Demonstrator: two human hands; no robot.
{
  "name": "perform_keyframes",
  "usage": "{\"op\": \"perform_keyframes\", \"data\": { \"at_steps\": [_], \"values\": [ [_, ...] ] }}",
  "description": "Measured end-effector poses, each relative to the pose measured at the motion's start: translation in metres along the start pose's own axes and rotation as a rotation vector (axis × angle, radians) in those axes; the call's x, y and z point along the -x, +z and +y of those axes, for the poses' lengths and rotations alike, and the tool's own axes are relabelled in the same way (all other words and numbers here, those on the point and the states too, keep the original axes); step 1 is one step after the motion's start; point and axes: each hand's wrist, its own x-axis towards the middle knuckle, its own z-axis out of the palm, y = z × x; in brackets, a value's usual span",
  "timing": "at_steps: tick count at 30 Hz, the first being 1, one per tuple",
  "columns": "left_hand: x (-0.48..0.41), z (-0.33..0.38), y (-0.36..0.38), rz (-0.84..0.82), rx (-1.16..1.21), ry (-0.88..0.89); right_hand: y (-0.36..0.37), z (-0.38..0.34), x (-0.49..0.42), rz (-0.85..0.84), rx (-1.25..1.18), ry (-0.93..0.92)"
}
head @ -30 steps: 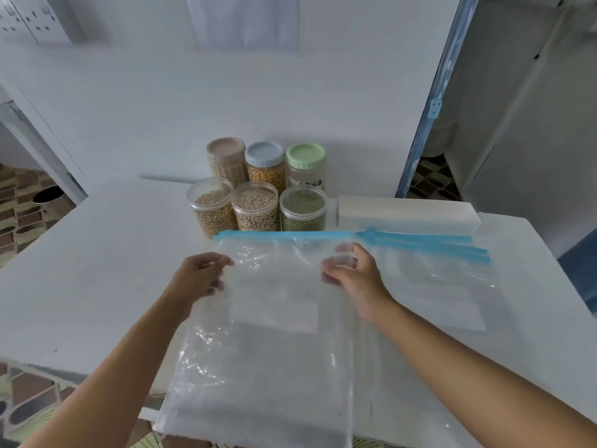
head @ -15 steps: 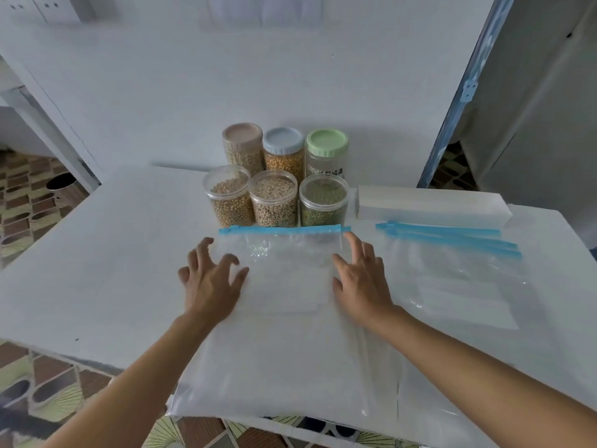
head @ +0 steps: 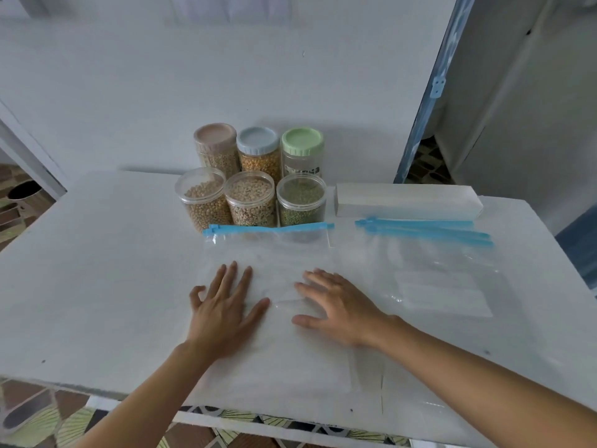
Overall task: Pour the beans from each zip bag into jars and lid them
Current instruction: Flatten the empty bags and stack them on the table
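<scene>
Zip bag (head: 281,273), clear and flat on the tabletop (head: 97,270), under both hands.
Left hand (head: 223,310) and right hand (head: 339,307) lie palm-down on the film, fingers (head: 231,276) straight and spread, released, grasping nothing. Blue zip strip (head: 268,228) just beyond the fingertips. Past it stand six jars (head: 250,205): the back three are lidded pink, blue and green. Right of the right fingers are further zip bags (head: 433,270), with a white box (head: 407,200) behind.

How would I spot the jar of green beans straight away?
On the white table, six jars cluster at the far edge by the wall. In the front row of three, take the rightmost, the jar of green beans, beside the long white box. Its two row-mates hold pale tan beans; its own are green.
</scene>
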Motion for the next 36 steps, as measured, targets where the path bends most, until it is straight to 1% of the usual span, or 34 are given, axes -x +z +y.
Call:
{"op": "perform_keyframes", "data": {
  "at_steps": [3,4,6,7,9,10,11,13,15,17,19,21,23,26,28,30,33,34,36],
  "values": [
    [-0.002,0.001,-0.013,-0.043,0.082,-0.002,-0.003,0.009,0.006,0.116,-0.247,0.007],
    [-0.001,0.004,-0.019,-0.025,0.091,0.005,-0.006,0.014,0.010,0.183,-0.304,0.004],
    [0.000,0.014,-0.028,0.068,0.131,0.056,-0.015,0.026,0.019,0.341,-0.395,0.017],
    [0.002,0.025,-0.032,0.115,0.214,0.120,-0.022,0.032,0.027,0.390,-0.441,0.037],
    [0.005,0.056,-0.038,0.194,0.406,0.341,-0.037,0.043,0.046,0.410,-0.499,0.082],
    [0.009,0.077,-0.042,0.198,0.440,0.465,-0.045,0.048,0.058,0.390,-0.500,0.101],
    [0.013,0.099,-0.045,0.155,0.428,0.579,-0.052,0.054,0.071,0.349,-0.491,0.122],
    [0.020,0.139,-0.045,-0.010,0.359,0.771,-0.060,0.066,0.097,0.185,-0.456,0.181],
    [0.024,0.169,-0.038,-0.142,0.236,0.891,-0.061,0.081,0.122,-0.016,-0.391,0.243],
    [0.025,0.187,-0.029,-0.168,0.110,0.944,-0.059,0.096,0.148,-0.149,-0.315,0.262],
    [0.024,0.196,-0.022,-0.149,0.073,0.967,-0.056,0.108,0.173,-0.178,-0.269,0.231],
    [0.022,0.200,-0.018,-0.093,0.118,0.988,-0.054,0.118,0.194,-0.179,-0.272,0.202],
    [0.020,0.200,-0.019,-0.047,0.186,0.969,-0.049,0.129,0.208,-0.150,-0.275,0.178],
    [0.016,0.200,-0.021,0.067,0.284,0.901,-0.045,0.140,0.225,0.028,-0.339,0.167],
    [0.015,0.202,-0.022,0.138,0.298,0.853,-0.049,0.141,0.230,0.150,-0.392,0.166],
    [0.013,0.206,-0.026,0.193,0.318,0.811,-0.055,0.141,0.232,0.232,-0.444,0.150],
    [0.007,0.206,-0.038,0.172,0.449,0.755,-0.062,0.149,0.237,0.263,-0.477,0.141],
    [0.006,0.206,-0.044,0.135,0.511,0.731,-0.065,0.153,0.239,0.250,-0.491,0.155],
    [0.005,0.206,-0.055,-0.004,0.634,0.646,-0.067,0.159,0.243,0.248,-0.523,0.191]
  ]
}}
